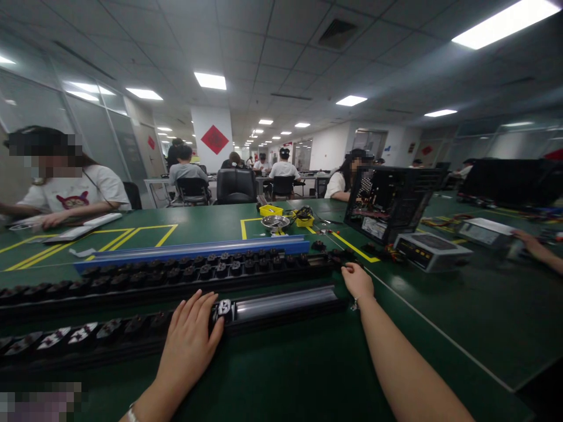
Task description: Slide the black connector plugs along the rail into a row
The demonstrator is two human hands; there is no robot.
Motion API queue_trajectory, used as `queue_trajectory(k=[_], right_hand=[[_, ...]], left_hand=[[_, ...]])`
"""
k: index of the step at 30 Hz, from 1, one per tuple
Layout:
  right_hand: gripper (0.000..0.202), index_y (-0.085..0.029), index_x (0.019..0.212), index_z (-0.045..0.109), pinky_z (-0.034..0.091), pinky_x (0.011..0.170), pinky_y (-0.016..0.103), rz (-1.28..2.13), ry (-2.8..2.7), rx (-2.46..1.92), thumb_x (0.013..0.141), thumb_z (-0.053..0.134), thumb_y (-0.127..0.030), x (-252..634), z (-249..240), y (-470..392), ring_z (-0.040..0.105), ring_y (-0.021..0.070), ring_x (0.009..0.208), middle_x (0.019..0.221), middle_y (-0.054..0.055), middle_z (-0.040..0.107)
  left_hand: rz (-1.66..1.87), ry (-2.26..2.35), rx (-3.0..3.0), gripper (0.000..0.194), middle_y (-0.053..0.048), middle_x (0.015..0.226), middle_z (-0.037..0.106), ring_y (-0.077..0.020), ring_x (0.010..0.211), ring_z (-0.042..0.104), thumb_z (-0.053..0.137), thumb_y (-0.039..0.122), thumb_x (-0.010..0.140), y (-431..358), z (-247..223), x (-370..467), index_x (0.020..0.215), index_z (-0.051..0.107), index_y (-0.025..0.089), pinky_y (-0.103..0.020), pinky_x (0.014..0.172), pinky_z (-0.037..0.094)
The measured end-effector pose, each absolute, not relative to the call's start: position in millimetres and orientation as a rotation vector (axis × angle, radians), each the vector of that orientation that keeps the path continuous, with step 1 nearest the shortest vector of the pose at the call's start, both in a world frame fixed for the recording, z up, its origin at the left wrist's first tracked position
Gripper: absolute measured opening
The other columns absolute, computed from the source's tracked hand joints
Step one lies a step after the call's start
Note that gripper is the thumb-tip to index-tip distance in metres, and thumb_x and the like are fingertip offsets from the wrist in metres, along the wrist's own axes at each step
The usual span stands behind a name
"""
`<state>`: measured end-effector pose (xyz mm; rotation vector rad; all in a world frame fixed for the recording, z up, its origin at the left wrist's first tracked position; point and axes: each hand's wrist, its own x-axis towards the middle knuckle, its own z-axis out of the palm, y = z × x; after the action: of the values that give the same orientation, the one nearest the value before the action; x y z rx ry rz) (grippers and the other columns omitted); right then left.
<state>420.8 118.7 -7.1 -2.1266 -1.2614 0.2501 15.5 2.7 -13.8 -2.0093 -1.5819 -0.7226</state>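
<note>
My left hand [192, 328] lies with its fingers stretched over the near black rail [281, 305], its thumb beside a black socket-like part [224, 308] with a pale top. To the left of that hand, several similar dark parts sit in a row in the rail, while its right stretch shows a bare grey channel. My right hand [358, 281] is at the right end of the far black rail [259, 271], fingertips pressed together by small dark parts; what they hold, if anything, is hidden. More round parts fill the far rail in two rows.
Behind the rails lie a blue strip [197, 249], a metal dish [275, 222] and yellow trays [271, 210]. An open computer case [387, 202] and a power supply [432, 252] stand at the right. A person [88, 193] sits at the left; another person's hand [530, 243] is at the far right.
</note>
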Motion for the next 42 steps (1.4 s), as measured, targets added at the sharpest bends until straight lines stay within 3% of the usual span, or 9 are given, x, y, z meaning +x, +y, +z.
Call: queue_trajectory(k=[10,13,19,25,35,42], right_hand=[[0.035,-0.018,0.107,0.059,0.042,0.082,0.028,0.134,-1.201,-1.929,0.083,0.038,-0.031,399,24,99,0.058,0.0183,0.094,0.104,0.006,0.064],[0.034,-0.012,0.102,0.061,0.041,0.087,0.035,-0.053,-1.447,-1.638,0.083,0.035,-0.026,364,40,86,0.055,0.0221,0.096,0.102,0.013,0.063],[0.027,-0.019,0.102,0.063,0.039,0.092,0.030,0.045,-1.993,-1.249,0.079,0.048,-0.021,261,38,46,0.053,0.0167,0.100,0.105,0.004,0.064],[0.045,-0.018,0.120,0.051,0.036,0.096,0.035,0.169,-2.279,-1.108,0.079,0.055,-0.035,194,19,20,0.049,0.0195,0.110,0.119,0.006,0.059],[0.043,-0.022,0.121,0.048,0.037,0.088,0.036,0.162,-2.240,-1.245,0.082,0.051,-0.041,170,17,20,0.053,0.0209,0.101,0.105,0.005,0.064],[0.020,-0.024,0.093,0.058,0.036,0.081,0.033,0.129,-2.178,-1.276,0.083,0.052,-0.041,166,12,22,0.055,0.0181,0.092,0.092,-0.001,0.066]], left_hand=[[-0.701,-1.569,-2.047,0.031,-0.006,0.118,0.061,-0.0247,0.119,0.047,0.044,0.032,0.080,3,-12,12,0.105,0.060,0.021,-0.045,0.105,0.028],[-0.712,-1.575,-2.053,0.032,-0.007,0.118,0.061,-0.0253,0.120,0.046,0.044,0.033,0.080,4,-12,12,0.104,0.060,0.021,-0.046,0.104,0.028],[-0.692,-1.605,-2.058,0.032,-0.006,0.118,0.060,-0.0258,0.122,0.044,0.043,0.034,0.081,3,-10,13,0.104,0.061,0.022,-0.047,0.104,0.029],[-0.693,-1.578,-2.060,0.032,-0.007,0.118,0.061,-0.0269,0.121,0.045,0.044,0.036,0.081,4,-9,13,0.104,0.062,0.024,-0.047,0.101,0.032],[-0.689,-1.568,-2.045,0.034,-0.007,0.117,0.060,-0.0284,0.121,0.043,0.044,0.037,0.082,6,-7,10,0.106,0.064,0.024,-0.045,0.095,0.039],[-0.651,-1.564,-2.041,0.032,-0.007,0.117,0.060,-0.0280,0.121,0.043,0.043,0.035,0.083,5,-9,11,0.105,0.063,0.024,-0.045,0.097,0.037]])
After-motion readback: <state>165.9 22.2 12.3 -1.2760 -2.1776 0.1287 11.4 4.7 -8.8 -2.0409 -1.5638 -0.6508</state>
